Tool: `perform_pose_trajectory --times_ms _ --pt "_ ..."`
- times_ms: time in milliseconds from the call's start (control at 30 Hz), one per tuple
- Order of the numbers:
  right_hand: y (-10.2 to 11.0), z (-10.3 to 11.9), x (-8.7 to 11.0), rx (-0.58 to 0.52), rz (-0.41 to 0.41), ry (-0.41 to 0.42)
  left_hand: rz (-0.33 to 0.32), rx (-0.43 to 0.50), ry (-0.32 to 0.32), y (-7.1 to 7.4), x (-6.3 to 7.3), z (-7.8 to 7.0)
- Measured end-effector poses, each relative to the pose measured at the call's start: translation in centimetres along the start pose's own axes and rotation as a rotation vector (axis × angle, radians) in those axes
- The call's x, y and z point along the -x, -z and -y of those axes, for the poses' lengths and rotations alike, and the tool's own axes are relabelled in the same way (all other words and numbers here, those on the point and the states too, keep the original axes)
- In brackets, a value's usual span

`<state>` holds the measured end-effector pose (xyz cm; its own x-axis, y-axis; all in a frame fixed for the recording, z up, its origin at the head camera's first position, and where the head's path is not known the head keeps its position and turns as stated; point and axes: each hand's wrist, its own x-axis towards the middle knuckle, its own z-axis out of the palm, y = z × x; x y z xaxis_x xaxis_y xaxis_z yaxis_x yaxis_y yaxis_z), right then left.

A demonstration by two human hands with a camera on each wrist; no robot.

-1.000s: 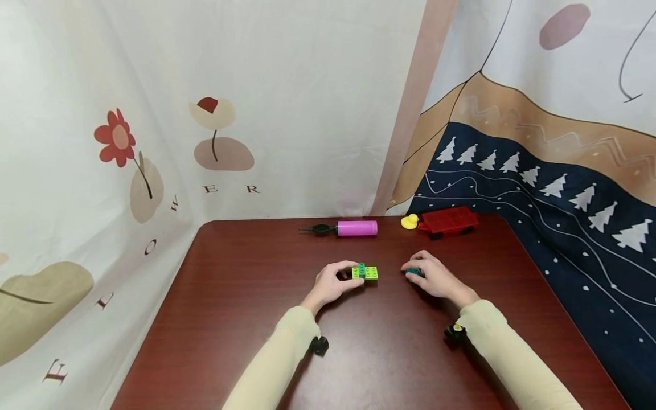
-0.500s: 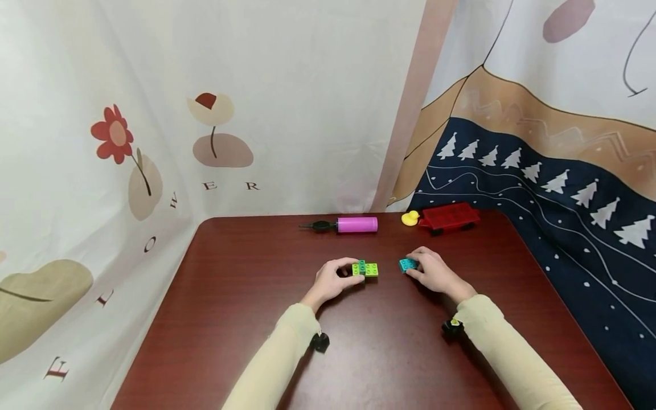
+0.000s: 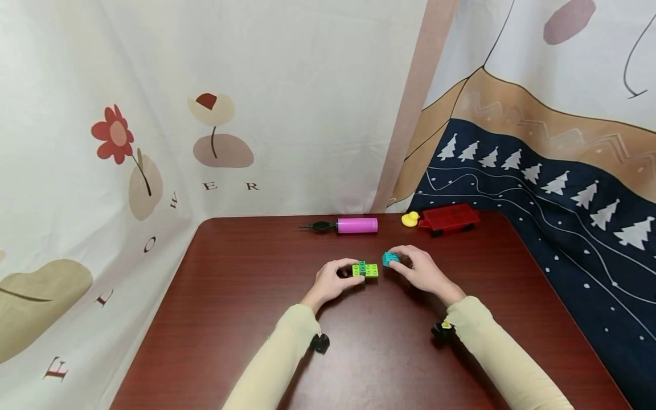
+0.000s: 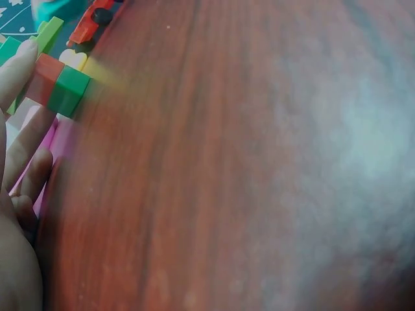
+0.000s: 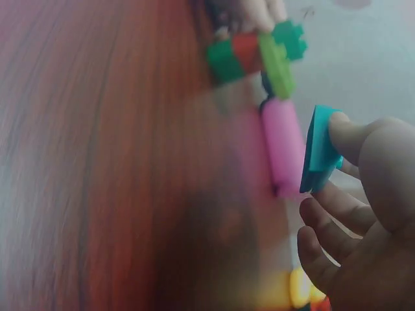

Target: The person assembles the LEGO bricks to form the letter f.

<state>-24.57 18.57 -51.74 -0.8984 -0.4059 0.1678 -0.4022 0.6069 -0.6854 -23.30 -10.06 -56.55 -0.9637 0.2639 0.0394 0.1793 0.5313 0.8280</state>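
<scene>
My left hand [image 3: 332,285] grips a small stack of toy building bricks [image 3: 372,270] between thumb and fingers, over the middle of the table. From above, the stack shows a lime-green brick crossed by a darker green one. Its lower part, a red brick [image 5: 246,53] and a green brick [image 5: 225,61], appears in the right wrist view. To the right, my right hand [image 3: 427,273] pinches a teal brick [image 3: 389,259] by thumb and fingertips, a short gap away from the stack. In the right wrist view this teal brick [image 5: 321,149] is tilted, its flat side facing left.
Along the far edge of the brown table [image 3: 230,319] lie a pink hand pump [image 3: 357,225] with a black nozzle, a yellow rubber duck [image 3: 410,219] and a red toy wagon [image 3: 450,218]. Printed curtains [image 3: 307,102] hang right behind the table.
My right hand has raised the teal brick and moved it leftward, closer to the stack. My left hand and its stack have stayed in place.
</scene>
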Motion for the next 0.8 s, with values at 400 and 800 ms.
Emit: perform_pose_trajectory --times_ms 400,800 --pt "-1.7 3.9 -1.2 -0.078 0.030 0.143 -0.001 -0.003 -0.011 0.1 0.0 -0.1" --pt "-2.8 3.9 -1.5 -0.091 0.026 0.169 -0.003 0.002 -0.021 0.1 0.1 0.0"
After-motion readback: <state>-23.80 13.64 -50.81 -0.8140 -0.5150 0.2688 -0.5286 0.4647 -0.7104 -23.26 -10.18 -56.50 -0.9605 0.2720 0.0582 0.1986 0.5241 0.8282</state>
